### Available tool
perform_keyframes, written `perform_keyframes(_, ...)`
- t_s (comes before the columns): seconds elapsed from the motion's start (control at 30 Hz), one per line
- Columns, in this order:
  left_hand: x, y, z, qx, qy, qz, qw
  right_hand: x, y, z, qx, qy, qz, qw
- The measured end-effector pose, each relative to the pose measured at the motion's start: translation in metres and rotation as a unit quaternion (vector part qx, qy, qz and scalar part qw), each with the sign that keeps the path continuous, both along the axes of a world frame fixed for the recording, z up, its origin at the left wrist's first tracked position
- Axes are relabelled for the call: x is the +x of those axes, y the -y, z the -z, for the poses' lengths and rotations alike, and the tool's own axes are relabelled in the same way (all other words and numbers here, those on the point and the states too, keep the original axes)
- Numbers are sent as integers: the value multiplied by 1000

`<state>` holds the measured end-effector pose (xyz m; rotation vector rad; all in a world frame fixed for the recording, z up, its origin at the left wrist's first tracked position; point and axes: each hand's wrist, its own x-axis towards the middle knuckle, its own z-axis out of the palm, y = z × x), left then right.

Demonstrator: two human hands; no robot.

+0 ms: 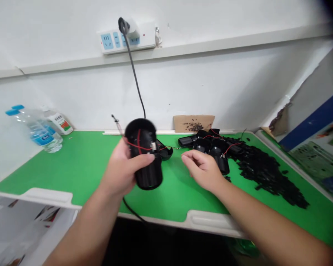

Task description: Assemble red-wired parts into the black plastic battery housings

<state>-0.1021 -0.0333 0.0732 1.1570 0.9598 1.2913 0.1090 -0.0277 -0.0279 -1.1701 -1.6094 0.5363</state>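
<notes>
My left hand [122, 166] is wrapped round a black cylindrical housing [148, 175], its thumb lying across the front. Red wires cross the housing's open upper part, and a thin lead sticks out to its upper left. My right hand [201, 168] hovers over the green table, fingers curled with thumb and forefinger close together; whether anything small is between them I cannot make out. Just behind and beside it lie more black housings [220, 159] with red wires. Another black part [166, 152] rests on the table behind the held housing.
A heap of small black pieces [266, 171] covers the right side of the green table [86, 159]. Cardboard with dark bits [194, 123] is at the back. Bottles [44, 136] lean at the left. A black cable [135, 79] hangs from a wall power strip [144, 37].
</notes>
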Motion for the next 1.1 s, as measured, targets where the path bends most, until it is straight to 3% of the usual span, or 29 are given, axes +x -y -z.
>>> perform_keyframes(0.1,-45,9,-2,-7,-29,-76,997,-5,1,-2,7,81,-38,996)
perform_keyframes(0.17,-78,15,5,-32,-49,-114,992,-9,1,0,-5,97,-52,994)
perform_keyframes(0.3,-142,29,34,-89,-68,-198,974,-17,0,10,-21,110,-56,992)
perform_keyframes(0.43,-182,32,62,-135,-112,-203,963,-25,0,19,-38,128,-38,990)
perform_keyframes(0.6,-194,17,72,-145,-199,-117,962,-41,1,12,-80,198,-8,977)
perform_keyframes(0.73,-193,-2,69,-98,-316,-60,942,-60,-6,3,-191,175,31,965)
perform_keyframes(0.83,-193,-15,65,-47,-443,-28,895,-73,-16,0,-271,138,29,952)
perform_keyframes(0.93,-195,-22,64,1,-562,-29,827,-81,-25,0,-316,103,22,943)
perform_keyframes(1.03,-198,-22,65,25,-656,-45,753,-84,-28,1,-325,75,21,942)
perform_keyframes(1.1,-201,-20,68,30,-685,-46,727,-83,-25,-2,-307,67,26,949)
